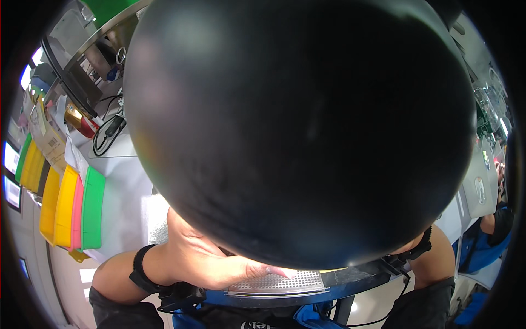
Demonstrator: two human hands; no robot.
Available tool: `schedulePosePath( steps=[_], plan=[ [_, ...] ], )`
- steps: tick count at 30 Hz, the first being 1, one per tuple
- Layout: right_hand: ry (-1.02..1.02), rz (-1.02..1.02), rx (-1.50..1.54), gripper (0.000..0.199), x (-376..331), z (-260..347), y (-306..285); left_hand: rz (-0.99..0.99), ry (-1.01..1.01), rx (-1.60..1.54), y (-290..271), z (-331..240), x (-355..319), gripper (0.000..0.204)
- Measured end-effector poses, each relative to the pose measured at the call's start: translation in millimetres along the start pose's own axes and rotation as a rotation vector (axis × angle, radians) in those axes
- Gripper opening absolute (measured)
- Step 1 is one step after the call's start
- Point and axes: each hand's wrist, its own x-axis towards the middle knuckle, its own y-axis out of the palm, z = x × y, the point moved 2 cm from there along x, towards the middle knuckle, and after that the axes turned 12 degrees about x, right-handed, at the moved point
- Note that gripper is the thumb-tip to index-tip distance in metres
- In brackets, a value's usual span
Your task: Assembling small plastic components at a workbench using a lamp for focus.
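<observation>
"Sight of the tabletop (123, 203) is mostly blocked by a large dark rounded thing (307, 137). What can be made out of the hands?"

"Part of the left hand (200, 255) is shown, its thumb (244, 268) stretched toward a perforated metal plate (279, 282). Its fingers are hidden, so whether that grip is spread or closed cannot be told. The right hand (406, 248) is nearly all covered, and its grip cannot be told either."

"Where exactly is the plate seen?"

"Just below the dark thing's lower rim, at the near side. Whether it is touched by the thumb cannot be made out."

"What could be got wrong from here?"

"The plate could be nudged off the near side if the hand were shifted carelessly. Anything behind the dark thing could be misplaced, since that area is cut off from view."

"And the containers?"

"At the left, a yellow bin (64, 208), a pink bin (77, 216) and a green bin (94, 208) are set close together. Their contents cannot be made out. Farther bins (34, 164) are seen beyond, with papers (52, 142) beside them."
</observation>
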Motion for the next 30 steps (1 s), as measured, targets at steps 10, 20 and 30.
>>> schedulePosePath(
  steps=[10, 20, 30],
  plan=[
    [0.45, 0.16, -0.001, 0.024, -5, -11, -13, -0.044, 0.044, 0.389, -9, 11, -15, 0.039],
    [0.957, 0.449, 0.039, 0.032, -25, -22, -13, -0.067, 0.056, 0.589, -7, 14, -10, 0.039],
    [0.597, 0.075, 0.124, 0.024, -45, -32, -17, -0.021, -0.021, 0.587, -10, 32, -5, 0.026]
  ],
)
